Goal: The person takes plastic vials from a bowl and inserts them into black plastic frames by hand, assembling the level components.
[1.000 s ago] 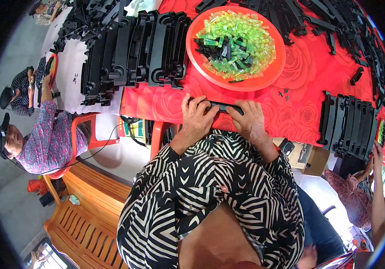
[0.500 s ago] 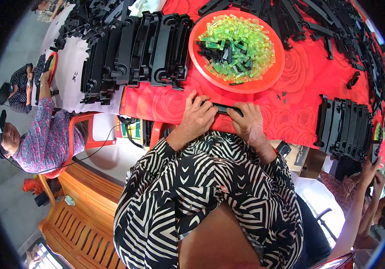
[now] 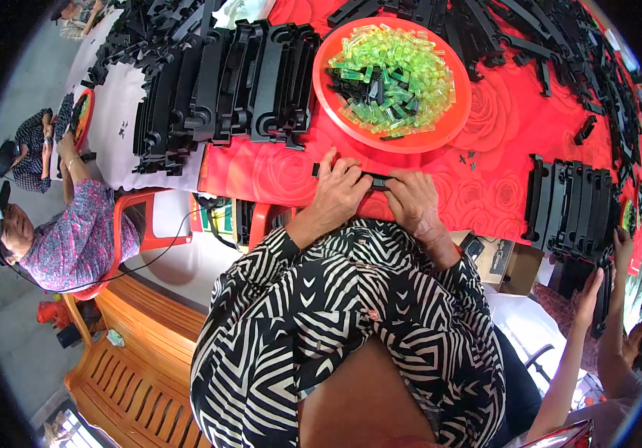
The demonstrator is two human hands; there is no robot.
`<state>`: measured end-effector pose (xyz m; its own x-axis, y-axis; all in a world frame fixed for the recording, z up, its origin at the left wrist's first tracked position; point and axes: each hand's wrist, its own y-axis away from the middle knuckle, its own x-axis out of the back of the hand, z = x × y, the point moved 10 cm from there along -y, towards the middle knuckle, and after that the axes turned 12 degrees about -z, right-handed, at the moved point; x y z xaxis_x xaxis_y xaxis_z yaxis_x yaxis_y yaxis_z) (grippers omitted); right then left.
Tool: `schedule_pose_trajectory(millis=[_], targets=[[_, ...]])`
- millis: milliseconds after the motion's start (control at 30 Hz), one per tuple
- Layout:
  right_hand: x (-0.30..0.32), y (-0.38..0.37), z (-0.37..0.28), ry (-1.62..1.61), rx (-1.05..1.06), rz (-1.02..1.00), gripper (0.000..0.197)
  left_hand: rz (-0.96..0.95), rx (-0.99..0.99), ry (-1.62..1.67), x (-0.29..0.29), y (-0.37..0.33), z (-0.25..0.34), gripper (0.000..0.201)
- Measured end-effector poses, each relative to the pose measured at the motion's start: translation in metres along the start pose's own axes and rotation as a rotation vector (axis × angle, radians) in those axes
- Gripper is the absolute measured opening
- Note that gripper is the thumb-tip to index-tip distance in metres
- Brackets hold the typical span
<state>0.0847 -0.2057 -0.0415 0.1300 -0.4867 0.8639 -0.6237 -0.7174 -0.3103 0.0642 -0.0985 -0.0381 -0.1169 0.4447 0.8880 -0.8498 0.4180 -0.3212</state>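
Observation:
Both my hands grip one long black plastic strip (image 3: 374, 180) at the near edge of the red tablecloth. My left hand (image 3: 339, 190) has its fingers bent over the strip's left part, and a bit of the strip pokes out beyond them. My right hand (image 3: 415, 200) pinches its right end, with the thumb laid along it. Just beyond sits a round red tray (image 3: 440, 142) heaped with small translucent yellow-green pieces (image 3: 395, 60). Several small black pieces (image 3: 371, 93) lie among them.
Long black plastic strips stand in a row (image 3: 220, 89) at the left and another row (image 3: 569, 209) at the right. More lie in a loose pile (image 3: 552, 37) at the far right. A co-worker's hands (image 3: 593, 291) hold a black strip at the lower right.
My left hand has slid slightly right along the strip, exposing its left end. The co-worker at the right has brought a black strip nearer; the person at the left has moved an arm.

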Motion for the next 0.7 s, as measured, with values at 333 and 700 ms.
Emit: schedule_pose_trajectory(millis=[333,700], targets=[[0.011,-0.004,0.001,-0.056,-0.048,0.036,0.023,-0.008,0.019,0.024,-0.002,0.001,-0.005,0.018],[-0.014,-0.014,0.047,-0.371,-0.465,-0.245,0.016,-0.071,-0.027,0.028,-0.006,0.002,-0.002,0.019]])
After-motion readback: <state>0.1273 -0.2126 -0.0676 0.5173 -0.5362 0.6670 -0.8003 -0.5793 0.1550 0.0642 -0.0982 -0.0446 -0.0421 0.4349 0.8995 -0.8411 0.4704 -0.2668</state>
